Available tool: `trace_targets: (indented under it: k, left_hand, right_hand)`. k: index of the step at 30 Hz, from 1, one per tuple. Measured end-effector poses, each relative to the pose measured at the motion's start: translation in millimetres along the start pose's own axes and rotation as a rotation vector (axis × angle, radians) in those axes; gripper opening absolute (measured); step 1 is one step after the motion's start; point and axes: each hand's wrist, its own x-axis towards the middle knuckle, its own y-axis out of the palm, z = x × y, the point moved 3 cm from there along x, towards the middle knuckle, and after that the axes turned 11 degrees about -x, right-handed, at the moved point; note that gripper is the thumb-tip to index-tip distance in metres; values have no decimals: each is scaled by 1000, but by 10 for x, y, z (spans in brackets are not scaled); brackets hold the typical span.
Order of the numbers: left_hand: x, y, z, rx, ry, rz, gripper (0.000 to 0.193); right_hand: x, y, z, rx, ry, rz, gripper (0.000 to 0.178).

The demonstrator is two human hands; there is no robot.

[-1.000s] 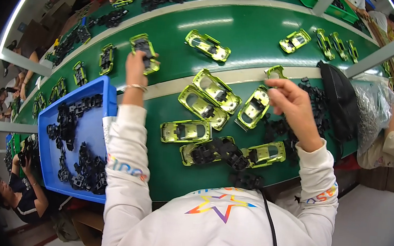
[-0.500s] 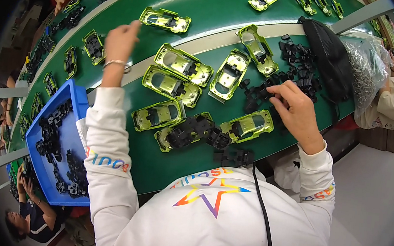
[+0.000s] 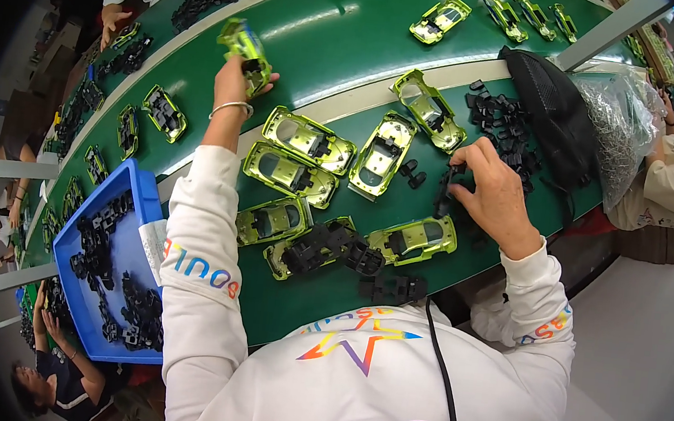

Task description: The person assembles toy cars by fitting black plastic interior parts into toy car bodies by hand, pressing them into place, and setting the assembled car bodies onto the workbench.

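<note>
A yellow-green toy car body shell (image 3: 256,56) is gripped in my left hand (image 3: 239,85), held tilted over the far green belt and blurred by motion. My right hand (image 3: 491,190) pinches a black plastic part (image 3: 443,190) at the right of the near table. Between my hands lie several more shells, among them a shell with its hollow side up (image 3: 381,153) and another shell (image 3: 309,139) resting against its neighbour. Closer to me, black plastic parts (image 3: 320,250) lie on top of a shell. A small black piece (image 3: 412,174) sits just left of my right hand.
A blue bin (image 3: 113,347) of black parts stands at my left. On the right are a heap of black parts (image 3: 503,117), a black bag (image 3: 549,109) and a clear bag of screws (image 3: 622,117). Shells line the belt (image 3: 349,14); other people sit around it.
My left hand has picked up the car shell from the belt and lifted it. My right hand has drawn a black part away from the heap, leaving a small piece beside the shell.
</note>
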Motion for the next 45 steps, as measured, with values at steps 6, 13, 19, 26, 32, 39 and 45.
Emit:
trace_targets:
  k: [6, 13, 19, 26, 32, 39, 45]
  left_hand:
    - [-700, -73, -365, -493, -27, 147, 39]
    - [-2049, 569, -494, -722, -361, 552, 20]
    - [-2042, 379, -230, -581, -279, 266, 15]
    - [-1972, 380, -160, -819, -231, 58, 20]
    - [-2046, 401, -176, -853, -214, 56, 17]
    - [-2176, 183, -392, -923, -128, 160, 31]
    - [-2244, 188, -338, -884, -91, 361, 47]
  right_hand:
    - [169, -67, 119, 285, -121, -338, 45]
    - [560, 136, 737, 406, -294, -410, 46]
    - [697, 88, 1001, 249, -505, -210, 46]
    - [583, 93, 1310, 100, -388, -175, 81]
    - [691, 181, 1214, -8, -337, -340, 67]
    - [825, -68, 1410, 294, -305, -304, 64]
    - [773, 92, 1628, 56, -405, -317, 59]
